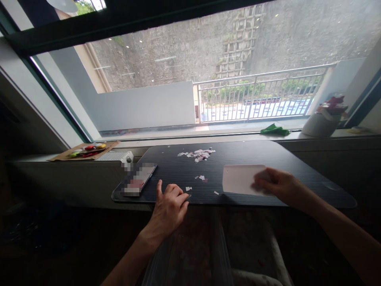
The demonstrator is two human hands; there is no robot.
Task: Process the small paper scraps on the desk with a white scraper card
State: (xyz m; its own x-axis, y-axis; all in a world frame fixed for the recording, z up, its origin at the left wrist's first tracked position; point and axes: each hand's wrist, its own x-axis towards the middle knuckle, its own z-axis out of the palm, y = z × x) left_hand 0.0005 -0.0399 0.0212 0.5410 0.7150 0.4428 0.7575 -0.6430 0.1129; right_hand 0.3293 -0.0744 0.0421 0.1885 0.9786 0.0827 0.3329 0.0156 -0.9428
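White card [239, 179] under right grip [275, 184], scraps [202, 178] nearby

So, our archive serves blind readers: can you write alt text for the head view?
A person's right hand rests on a white card on a dark table by a window, while the left hand touches the near edge beside small paper scraps. A bigger scrap pile lies farther back.

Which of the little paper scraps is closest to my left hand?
The lone scrap just past the left hand; the small cluster sits farther back, and the big pile lies farthest away.
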